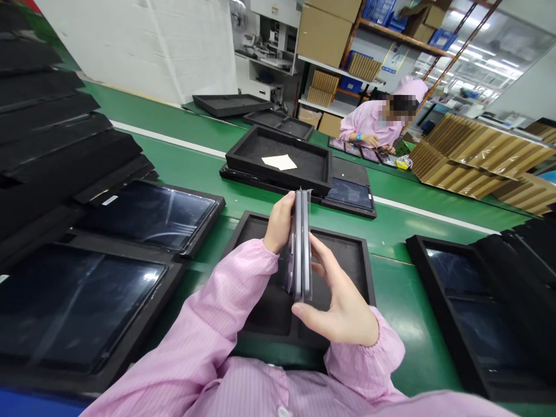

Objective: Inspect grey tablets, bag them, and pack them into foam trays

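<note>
1. Film-wrapped tablets (299, 249), two grey edges visible, side by side. Stood on edge directly above the two-compartment foam tray (347, 260), landmark for every entry below; not resting flat in it.

2. Left hand (280, 223). Gripped the pair from the left side, above the tray; fingers partly hidden behind the tablets.

3. Right hand (343, 304). Cupped about the near right side, above the tray; fingers laid against the right face, thumb spread toward the lower end. Could not be told how firmly pressed.

4. Step in hand, as judged. Amounted to a two-handed edge-on hold, with edges roughly level.

5. Next move, as judged. Called for matched pressure from both sides, to prevent sliding between slick wrapped faces, and for care with loose film.

6. Foam-framed dark screens (152, 211). Lay left of the tray.

7. Paper slip (280, 162) in shallow foam box (234, 159). Lay just beyond the tray.

8. Boxed screen pair (456, 272). Lay right of the tray.

9. Pink-clad co-worker (354, 124). Bent over a device row (369, 154), well beyond the tray.

10. Green tabletop (393, 301). Extended beneath and around the tray.
</note>
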Tool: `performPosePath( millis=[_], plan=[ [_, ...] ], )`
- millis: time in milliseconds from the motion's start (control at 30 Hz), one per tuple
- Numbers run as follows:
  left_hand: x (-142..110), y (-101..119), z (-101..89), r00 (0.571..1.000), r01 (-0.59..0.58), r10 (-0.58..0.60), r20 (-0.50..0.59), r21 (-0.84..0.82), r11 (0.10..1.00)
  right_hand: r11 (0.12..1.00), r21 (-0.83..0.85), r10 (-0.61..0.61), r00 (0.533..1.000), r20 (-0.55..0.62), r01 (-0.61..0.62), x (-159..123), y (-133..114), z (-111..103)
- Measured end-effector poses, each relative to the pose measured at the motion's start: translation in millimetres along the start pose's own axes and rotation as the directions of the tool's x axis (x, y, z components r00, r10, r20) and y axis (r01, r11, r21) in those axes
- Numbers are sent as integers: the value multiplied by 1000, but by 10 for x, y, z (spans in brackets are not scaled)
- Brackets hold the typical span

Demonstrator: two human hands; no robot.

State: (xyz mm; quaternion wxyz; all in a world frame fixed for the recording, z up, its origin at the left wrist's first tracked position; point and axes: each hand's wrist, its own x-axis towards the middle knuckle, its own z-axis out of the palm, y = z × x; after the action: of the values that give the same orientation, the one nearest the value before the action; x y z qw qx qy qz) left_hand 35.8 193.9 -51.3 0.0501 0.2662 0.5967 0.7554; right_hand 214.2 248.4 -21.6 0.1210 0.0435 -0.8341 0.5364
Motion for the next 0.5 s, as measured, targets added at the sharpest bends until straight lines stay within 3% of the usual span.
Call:
performPosePath(
  millis=[500],
  plan=[
    [-20,50,15,1000,-12,12,6,-2,1000,1000,12,0,998,66,-1,-44,-8,-72]
  ],
)
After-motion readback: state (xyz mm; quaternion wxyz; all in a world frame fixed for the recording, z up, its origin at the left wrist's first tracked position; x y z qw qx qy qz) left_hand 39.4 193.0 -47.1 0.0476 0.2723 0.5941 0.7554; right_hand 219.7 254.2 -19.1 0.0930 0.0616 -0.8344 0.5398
